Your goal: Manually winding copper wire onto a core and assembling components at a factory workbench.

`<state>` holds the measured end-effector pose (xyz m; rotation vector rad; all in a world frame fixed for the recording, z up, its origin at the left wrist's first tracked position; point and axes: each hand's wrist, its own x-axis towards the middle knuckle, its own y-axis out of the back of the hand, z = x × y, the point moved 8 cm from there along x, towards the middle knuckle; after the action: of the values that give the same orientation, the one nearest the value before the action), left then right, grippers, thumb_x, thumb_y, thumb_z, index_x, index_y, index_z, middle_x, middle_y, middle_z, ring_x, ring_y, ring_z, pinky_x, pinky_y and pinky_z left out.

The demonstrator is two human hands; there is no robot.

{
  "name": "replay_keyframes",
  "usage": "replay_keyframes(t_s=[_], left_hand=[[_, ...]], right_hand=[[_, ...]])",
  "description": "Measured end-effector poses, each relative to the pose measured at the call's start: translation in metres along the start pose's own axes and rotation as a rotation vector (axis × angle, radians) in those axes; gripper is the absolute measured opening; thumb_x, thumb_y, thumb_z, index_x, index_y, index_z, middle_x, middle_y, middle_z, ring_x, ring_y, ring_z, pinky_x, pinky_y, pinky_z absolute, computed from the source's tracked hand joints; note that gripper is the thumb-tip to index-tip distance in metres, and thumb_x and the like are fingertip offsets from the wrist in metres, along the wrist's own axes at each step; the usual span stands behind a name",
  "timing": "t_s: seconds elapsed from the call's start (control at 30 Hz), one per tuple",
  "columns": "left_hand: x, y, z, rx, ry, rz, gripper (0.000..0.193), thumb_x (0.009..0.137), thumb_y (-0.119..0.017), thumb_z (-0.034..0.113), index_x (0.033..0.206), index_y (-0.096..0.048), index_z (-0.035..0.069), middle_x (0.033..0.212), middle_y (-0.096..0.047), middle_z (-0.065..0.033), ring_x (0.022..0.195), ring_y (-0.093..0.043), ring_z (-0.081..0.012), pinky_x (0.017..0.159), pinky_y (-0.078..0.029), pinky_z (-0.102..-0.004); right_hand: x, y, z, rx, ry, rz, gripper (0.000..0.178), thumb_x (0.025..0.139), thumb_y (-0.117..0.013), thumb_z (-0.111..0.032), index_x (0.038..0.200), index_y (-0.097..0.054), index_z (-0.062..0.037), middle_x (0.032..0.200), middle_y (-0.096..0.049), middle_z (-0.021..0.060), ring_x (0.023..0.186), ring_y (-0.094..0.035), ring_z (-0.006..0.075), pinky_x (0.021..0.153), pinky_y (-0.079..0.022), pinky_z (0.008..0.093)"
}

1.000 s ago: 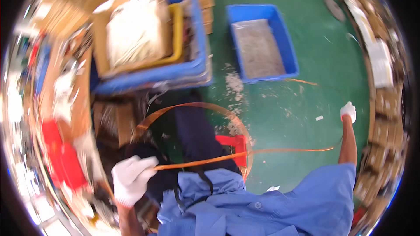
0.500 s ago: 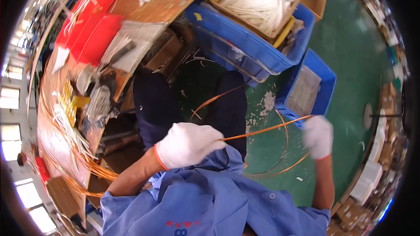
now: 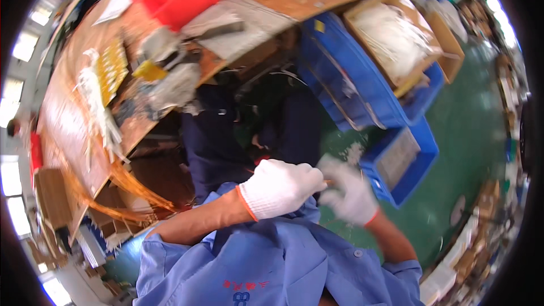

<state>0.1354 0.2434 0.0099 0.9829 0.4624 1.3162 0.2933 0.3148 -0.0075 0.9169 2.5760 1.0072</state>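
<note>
Both my hands wear white knitted gloves with orange cuffs and meet in front of my lap. My left hand (image 3: 281, 188) is closed, and a short tip of thin orange wire (image 3: 327, 182) pokes out by its thumb side. Right against those fingertips is my right hand (image 3: 348, 192), smeared by motion, so its grip does not show clearly. Most of the wire between them is hidden by the gloves. Below the hands are my blue shirt and dark trousers.
A wooden table (image 3: 62, 107) at left holds red bins (image 3: 192, 3), white strips (image 3: 102, 110) and used gloves (image 3: 175, 88). Bundled orange wires (image 3: 136, 184) hang over its edge. At right stand a large blue crate (image 3: 334, 73), an open carton (image 3: 436, 51) and a smaller blue bin (image 3: 422, 161).
My right hand has come in from the far right to meet my left hand; the stretch of orange wire between them is no longer visible. The view has swung, shifting table and crates rightward.
</note>
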Motion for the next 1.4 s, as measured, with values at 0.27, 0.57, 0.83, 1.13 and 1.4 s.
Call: replay_keyframes(t_s=[0.27, 0.57, 0.83, 1.13, 1.4], left_hand=[[-0.114, 0.112, -0.046, 0.234, 0.203, -0.099, 0.019, 0.094, -0.071, 0.018, 0.109, -0.082, 0.018, 0.09, -0.068, 0.0044, 0.074, -0.072, -0.016, 0.048, -0.053, -0.0379], [-0.144, 0.116, -0.069, 0.164, 0.233, -0.063, 0.009, 0.098, -0.069, 0.022, 0.103, -0.071, 0.015, 0.084, -0.068, -0.0041, 0.071, -0.075, -0.0277, 0.056, -0.058, -0.0425], [-0.377, 0.292, -0.231, 0.777, 1.221, 0.276, 0.012, 0.102, -0.065, 0.017, 0.109, -0.074, 0.016, 0.102, -0.074, -0.0091, 0.091, -0.076, -0.0349, 0.074, -0.061, -0.0481], [-0.563, 0.343, -0.318, 0.762, 1.463, 0.466, 0.027, 0.108, -0.066, 0.033, 0.116, -0.068, 0.007, 0.115, -0.072, -0.0258, 0.104, -0.07, -0.0503, 0.091, -0.055, -0.056], [-0.563, 0.438, -0.174, 0.472, 1.421, 0.798, 0.035, 0.106, -0.063, 0.023, 0.135, -0.073, 0.005, 0.091, -0.076, -0.01, 0.079, -0.074, -0.0187, 0.072, -0.058, -0.0351]], right_hand=[[-0.018, 0.007, 0.184, 0.292, -0.636, 0.104, 0.013, 0.104, -0.072, -0.01, 0.109, -0.081, -0.0023, 0.077, -0.065, -0.002, 0.072, -0.062, 0.0047, 0.064, -0.051, 0.0235], [0.093, -0.124, -0.093, 0.345, 0.184, -0.278, 0.019, 0.105, -0.076, -0.015, 0.112, -0.081, 0.0012, 0.088, -0.081, 0.0139, 0.077, -0.078, 0.0209, 0.072, -0.059, 0.0343], [0.103, -0.122, 0.0, 0.469, -0.348, -0.336, 0.02, 0.106, -0.071, -0.008, 0.118, -0.079, 0.0059, 0.08, -0.074, 0.0053, 0.07, -0.07, 0.0094, 0.06, -0.054, 0.025], [0.136, -0.173, -0.075, 0.385, -0.138, -0.674, 0.027, 0.103, -0.068, -0.002, 0.128, -0.078, 0.0048, 0.088, -0.08, 0.0115, 0.071, -0.074, 0.0119, 0.066, -0.06, 0.0289], [0.16, -0.16, -0.105, 0.346, 0.001, -0.654, 0.03, 0.106, -0.071, -0.011, 0.131, -0.077, 0.0031, 0.104, -0.084, 0.0183, 0.091, -0.08, 0.0183, 0.084, -0.061, 0.0301]])
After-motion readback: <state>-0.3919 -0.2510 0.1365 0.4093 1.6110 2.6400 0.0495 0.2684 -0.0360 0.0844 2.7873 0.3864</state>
